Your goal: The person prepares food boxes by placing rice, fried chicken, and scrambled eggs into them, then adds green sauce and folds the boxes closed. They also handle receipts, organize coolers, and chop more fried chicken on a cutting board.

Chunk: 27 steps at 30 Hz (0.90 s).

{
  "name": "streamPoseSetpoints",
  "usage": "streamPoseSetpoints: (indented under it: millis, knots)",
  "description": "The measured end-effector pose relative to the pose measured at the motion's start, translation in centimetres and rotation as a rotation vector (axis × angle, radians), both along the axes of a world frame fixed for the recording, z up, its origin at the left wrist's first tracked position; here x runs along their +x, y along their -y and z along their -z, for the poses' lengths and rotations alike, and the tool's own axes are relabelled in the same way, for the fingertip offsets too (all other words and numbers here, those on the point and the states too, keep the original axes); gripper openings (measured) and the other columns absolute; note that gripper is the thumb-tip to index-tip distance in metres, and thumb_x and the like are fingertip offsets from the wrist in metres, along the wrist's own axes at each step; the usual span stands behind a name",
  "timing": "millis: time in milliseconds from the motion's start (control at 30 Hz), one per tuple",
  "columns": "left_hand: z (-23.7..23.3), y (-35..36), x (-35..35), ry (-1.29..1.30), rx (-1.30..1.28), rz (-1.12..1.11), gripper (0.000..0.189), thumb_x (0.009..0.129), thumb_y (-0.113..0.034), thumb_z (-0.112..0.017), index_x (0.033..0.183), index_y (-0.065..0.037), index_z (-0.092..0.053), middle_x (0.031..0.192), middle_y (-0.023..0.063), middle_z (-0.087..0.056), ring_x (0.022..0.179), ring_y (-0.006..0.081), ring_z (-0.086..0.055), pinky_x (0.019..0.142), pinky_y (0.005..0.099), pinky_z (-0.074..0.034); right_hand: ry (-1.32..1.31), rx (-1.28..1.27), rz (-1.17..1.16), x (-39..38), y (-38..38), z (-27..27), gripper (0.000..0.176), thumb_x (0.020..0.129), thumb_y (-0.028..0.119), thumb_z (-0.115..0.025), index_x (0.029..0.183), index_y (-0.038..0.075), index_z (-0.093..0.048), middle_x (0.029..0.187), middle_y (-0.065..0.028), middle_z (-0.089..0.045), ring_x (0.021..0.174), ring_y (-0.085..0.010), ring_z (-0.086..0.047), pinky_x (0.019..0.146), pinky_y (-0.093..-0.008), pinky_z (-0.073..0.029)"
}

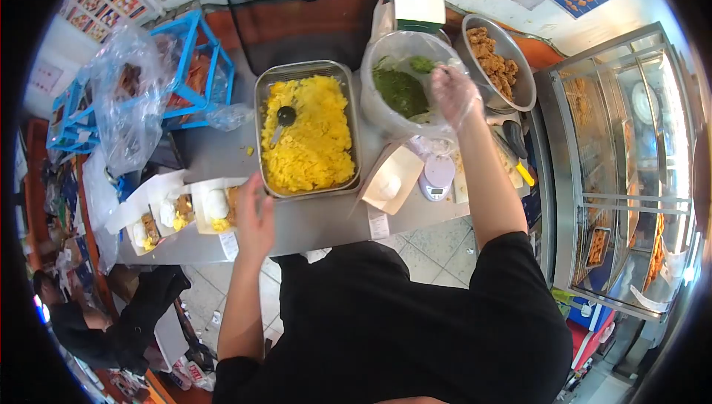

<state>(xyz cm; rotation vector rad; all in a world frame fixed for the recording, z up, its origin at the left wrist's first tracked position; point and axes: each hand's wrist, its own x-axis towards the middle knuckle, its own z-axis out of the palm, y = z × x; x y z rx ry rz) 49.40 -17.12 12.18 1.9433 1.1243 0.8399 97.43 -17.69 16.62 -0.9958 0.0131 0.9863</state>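
Note:
My left hand (254,215) is bare, fingers spread, resting at the edge of an open paper box (216,206) that holds rice, yellow food and meat. My right hand (454,95), in a clear plastic glove, reaches into a bag-lined tub of chopped greens (401,91); its fingers look pinched, and whether they hold greens I cannot tell. Between the hands stands a steel tray of yellow scrambled egg (308,134) with a black scoop (285,117) lying in it.
Two more filled boxes (159,220) sit left of my left hand. An empty box (391,179) and a small scale (437,176) lie near the counter edge. A metal bowl of fried chicken (498,63) stands far right, a glass display case (630,167) beyond it, blue crates (189,70) far left.

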Motion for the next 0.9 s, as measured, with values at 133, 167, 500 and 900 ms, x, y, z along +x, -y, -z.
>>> streamPoseSetpoints:
  millis: [133,167,500,900]
  knots:
    - [3.8,0.5,-13.0,-0.035,-0.171,-0.414,0.028,0.097,-0.009,-0.055,0.124,-0.002,-0.058,0.117,0.0124,-0.063,0.105,0.0225,-0.062,0.090,0.0356,-0.050,0.359,0.109,-0.062,-3.1,2.6,-2.4,0.015,0.095,0.023,-0.063,0.096,0.009,-0.067,0.087,-0.0022,-0.068,0.082,-0.0131,-0.065,0.071,-0.0229,-0.054]
    - [5.1,0.7,-17.2,-0.032,-0.176,-0.461,0.026,0.097,-0.011,-0.056,0.121,-0.003,-0.060,0.107,0.0098,-0.067,0.098,0.0212,-0.064,0.088,0.0344,-0.050,0.375,-0.002,-0.026,-6.3,2.6,-4.4,0.016,0.097,0.023,-0.060,0.099,0.009,-0.066,0.088,-0.0009,-0.068,0.081,-0.0107,-0.064,0.067,-0.0217,-0.052]
    - [9.8,-3.6,-36.0,0.539,-0.979,-0.807,0.037,0.100,-0.027,-0.046,0.131,-0.007,-0.047,0.111,0.0133,-0.062,0.093,0.0247,-0.065,0.078,0.0356,-0.052,0.211,-0.053,-0.342,-37.8,-0.9,-0.5,0.018,0.098,0.015,-0.056,0.108,0.001,-0.061,0.086,-0.0026,-0.062,0.074,-0.0084,-0.057,0.061,-0.0192,-0.047]
    - [8.8,-7.4,-38.0,0.812,-1.274,-0.464,0.054,0.102,-0.036,-0.042,0.143,-0.004,-0.030,0.127,0.0202,-0.059,0.107,0.0303,-0.064,0.089,0.0420,-0.050,0.946,-0.517,-0.412,-66.8,-10.3,8.8,0.034,0.095,0.029,-0.058,0.101,-0.003,-0.068,0.080,-0.0168,-0.071,0.074,-0.0230,-0.068,0.072,-0.0358,-0.054]
